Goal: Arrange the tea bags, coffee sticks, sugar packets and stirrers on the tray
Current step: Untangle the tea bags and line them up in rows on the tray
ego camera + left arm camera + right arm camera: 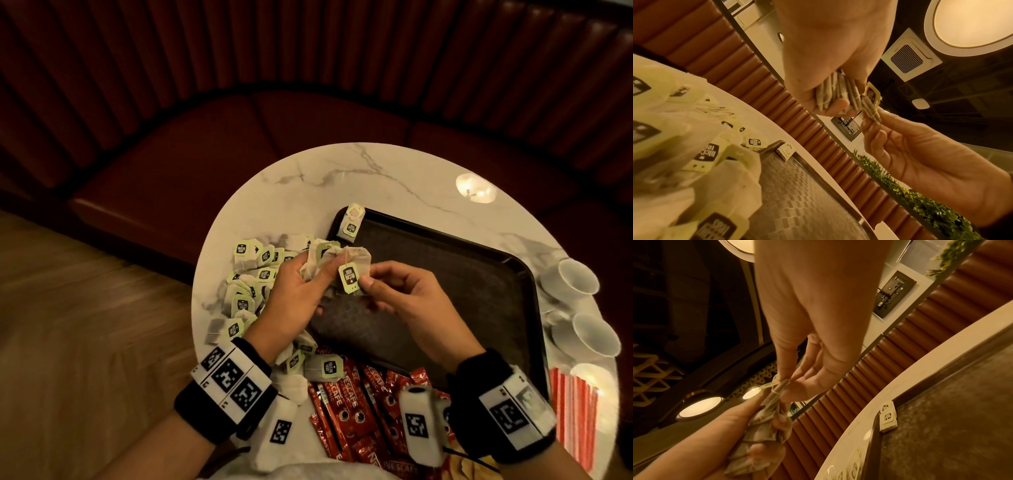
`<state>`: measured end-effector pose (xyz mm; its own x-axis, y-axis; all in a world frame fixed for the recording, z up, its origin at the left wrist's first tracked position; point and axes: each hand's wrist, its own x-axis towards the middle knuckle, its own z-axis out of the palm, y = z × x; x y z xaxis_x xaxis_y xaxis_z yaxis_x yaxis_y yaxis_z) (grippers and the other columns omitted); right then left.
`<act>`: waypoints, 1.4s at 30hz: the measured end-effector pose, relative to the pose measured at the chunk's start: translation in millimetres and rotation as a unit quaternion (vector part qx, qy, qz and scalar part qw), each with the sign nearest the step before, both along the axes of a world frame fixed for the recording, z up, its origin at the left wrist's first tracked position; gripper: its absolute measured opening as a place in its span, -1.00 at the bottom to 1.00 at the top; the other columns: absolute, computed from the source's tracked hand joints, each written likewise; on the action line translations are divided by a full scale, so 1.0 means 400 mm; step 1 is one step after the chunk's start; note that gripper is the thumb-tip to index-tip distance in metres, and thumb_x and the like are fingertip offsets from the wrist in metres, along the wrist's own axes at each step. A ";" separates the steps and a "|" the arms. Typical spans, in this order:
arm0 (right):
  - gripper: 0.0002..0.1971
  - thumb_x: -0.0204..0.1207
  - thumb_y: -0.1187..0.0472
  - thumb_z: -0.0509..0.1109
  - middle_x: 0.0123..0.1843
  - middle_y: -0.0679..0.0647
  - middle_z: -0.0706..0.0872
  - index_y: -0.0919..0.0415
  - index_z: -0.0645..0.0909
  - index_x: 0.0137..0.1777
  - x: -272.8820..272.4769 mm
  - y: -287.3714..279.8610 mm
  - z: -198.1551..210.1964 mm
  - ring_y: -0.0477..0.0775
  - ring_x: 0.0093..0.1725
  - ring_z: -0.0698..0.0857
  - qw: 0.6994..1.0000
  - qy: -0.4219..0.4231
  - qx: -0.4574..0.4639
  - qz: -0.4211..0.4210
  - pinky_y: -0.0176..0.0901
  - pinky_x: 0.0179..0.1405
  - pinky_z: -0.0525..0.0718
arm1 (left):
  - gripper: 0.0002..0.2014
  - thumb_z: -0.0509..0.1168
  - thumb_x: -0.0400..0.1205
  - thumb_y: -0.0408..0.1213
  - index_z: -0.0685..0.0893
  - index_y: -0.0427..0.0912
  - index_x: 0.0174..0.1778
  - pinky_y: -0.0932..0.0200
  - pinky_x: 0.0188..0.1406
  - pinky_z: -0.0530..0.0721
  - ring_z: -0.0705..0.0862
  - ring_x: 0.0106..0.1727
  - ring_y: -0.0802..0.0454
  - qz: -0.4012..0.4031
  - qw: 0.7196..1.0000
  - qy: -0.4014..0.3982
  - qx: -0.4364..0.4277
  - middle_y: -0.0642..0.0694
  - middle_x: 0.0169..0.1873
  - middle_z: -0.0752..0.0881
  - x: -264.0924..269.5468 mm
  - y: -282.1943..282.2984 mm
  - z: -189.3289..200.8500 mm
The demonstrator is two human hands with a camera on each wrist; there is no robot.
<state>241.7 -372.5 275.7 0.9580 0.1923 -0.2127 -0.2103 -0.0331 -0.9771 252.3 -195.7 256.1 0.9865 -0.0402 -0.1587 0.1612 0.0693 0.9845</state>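
Above the near left part of the dark tray (pixel 479 274), my left hand (pixel 301 284) grips a bunch of tea bags (pixel 317 263), seen edge-on in the left wrist view (pixel 835 92). My right hand (pixel 387 287) pinches one tea bag (pixel 354 270) with a green tag at the edge of that bunch (pixel 871 105) (pixel 777 392). A single tea bag (pixel 352 222) lies in the tray's far left corner (pixel 888 417). Many loose tea bags (pixel 246 291) lie on the marble table (pixel 342 178) to the left. Red coffee sticks (pixel 346 404) lie at the near edge.
Two white cups (pixel 579 277) stand right of the tray. Red-and-white striped packets (pixel 572 418) lie at the near right. A red upholstered bench (pixel 239 137) curves round the far side of the table. Wood floor (pixel 85 308) is on the left.
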 end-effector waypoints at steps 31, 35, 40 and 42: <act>-0.93 0.60 0.47 0.37 -0.15 0.21 0.77 0.37 0.67 -0.08 0.211 -0.024 -0.160 -0.07 -0.29 0.80 0.978 0.121 0.046 -0.161 -0.35 -0.20 0.78 | -0.96 0.41 0.62 -0.19 0.72 -0.04 -0.12 0.27 -0.61 0.53 0.69 -0.45 0.07 0.067 0.997 0.038 -0.013 0.04 -0.42 0.77 0.010 0.031 -0.047; -0.90 0.60 0.44 0.39 -0.15 0.22 0.73 0.31 0.65 -0.13 0.293 -0.012 -0.228 -0.01 -0.32 0.76 0.970 0.166 0.013 -0.178 -0.28 -0.27 0.81 | -0.90 0.42 0.61 -0.14 0.74 -0.06 -0.05 0.18 -0.52 0.60 0.74 -0.36 0.01 0.058 0.997 0.053 0.002 -0.01 -0.31 0.82 -0.005 0.030 -0.059; -0.88 0.58 0.47 0.40 -0.24 0.21 0.68 0.33 0.62 -0.18 0.341 0.008 -0.276 0.05 -0.32 0.68 0.968 0.183 -0.042 -0.166 -0.31 -0.43 0.75 | -0.83 0.42 0.61 -0.15 0.75 -0.17 0.00 0.15 -0.43 0.62 0.74 -0.34 0.05 0.065 0.996 0.056 0.019 -0.02 -0.31 0.82 -0.008 0.041 -0.066; -0.90 0.57 0.45 0.42 -0.27 0.21 0.69 0.34 0.65 -0.18 0.354 0.013 -0.293 0.04 -0.34 0.68 0.969 0.181 -0.071 -0.150 -0.29 -0.37 0.75 | -0.88 0.42 0.61 -0.14 0.75 -0.10 -0.05 0.09 -0.38 0.63 0.75 -0.30 -0.01 0.069 0.995 0.062 0.021 -0.01 -0.31 0.82 -0.006 0.044 -0.071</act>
